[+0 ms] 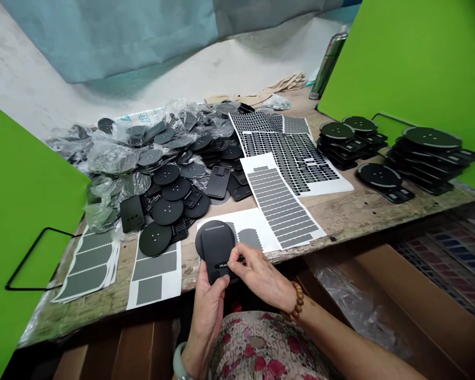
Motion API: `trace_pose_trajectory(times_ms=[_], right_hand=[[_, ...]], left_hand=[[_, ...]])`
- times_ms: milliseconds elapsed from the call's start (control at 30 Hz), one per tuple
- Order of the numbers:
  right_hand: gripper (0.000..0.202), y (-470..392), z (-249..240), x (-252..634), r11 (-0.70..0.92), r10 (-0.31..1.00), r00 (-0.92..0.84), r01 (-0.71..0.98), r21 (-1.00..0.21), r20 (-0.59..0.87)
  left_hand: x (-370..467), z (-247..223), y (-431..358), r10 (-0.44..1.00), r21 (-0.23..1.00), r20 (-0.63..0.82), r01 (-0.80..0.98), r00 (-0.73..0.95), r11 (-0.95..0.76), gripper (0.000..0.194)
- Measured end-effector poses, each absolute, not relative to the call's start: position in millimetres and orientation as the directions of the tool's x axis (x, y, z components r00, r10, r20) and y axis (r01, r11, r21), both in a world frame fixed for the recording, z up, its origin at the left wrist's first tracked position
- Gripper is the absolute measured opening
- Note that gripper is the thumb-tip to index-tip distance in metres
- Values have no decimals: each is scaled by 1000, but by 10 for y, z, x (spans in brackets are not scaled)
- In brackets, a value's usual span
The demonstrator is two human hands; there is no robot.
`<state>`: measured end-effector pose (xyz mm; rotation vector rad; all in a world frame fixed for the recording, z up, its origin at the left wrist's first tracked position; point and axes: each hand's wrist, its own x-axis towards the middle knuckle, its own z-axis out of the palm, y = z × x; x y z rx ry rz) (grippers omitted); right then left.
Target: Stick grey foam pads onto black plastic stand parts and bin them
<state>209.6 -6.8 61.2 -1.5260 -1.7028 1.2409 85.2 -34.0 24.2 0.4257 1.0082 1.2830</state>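
A black stand with a round base and a rectangular plate (217,243) is in my left hand (209,306), close to the table's front edge. My left fingers wrap its lower end, with the thumb on the front. A small black label with white letters (222,265) lies across the lower part of the plate. My right hand (261,274) has thumb and forefinger pinched at the label's right end; the fingertips partly hide it. Behind the stand lies a white sheet with grey pieces (267,237). Sheets of black labels (288,158) lie farther back.
Black discs and plates, many in plastic bags (114,155), are heaped at the back left. Assembled stands (423,153) are stacked at right. Grey sticker sheets (89,264) lie front left. Green panels (419,63) flank the table; a spray can (328,63) stands back right.
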Motion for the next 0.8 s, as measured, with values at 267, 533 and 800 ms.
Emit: trace_pose_trajectory(times_ms=[267,533,800], right_hand=[[10,-66,606,2078,-57,966,-197,475,-878,-170],[10,-73,615,2052,-26,973,-187,487,-873,-133],[11,-65,604,2025,-2,980,-176,475,-880,-98]], left_hand=[[856,243,-331,930,789,-362,-550,-58,273,67],[853,245,-325,922,786,-380,-553,-78,277,69],[856,240,-320,927,777,-370,-569,-67,269,53]])
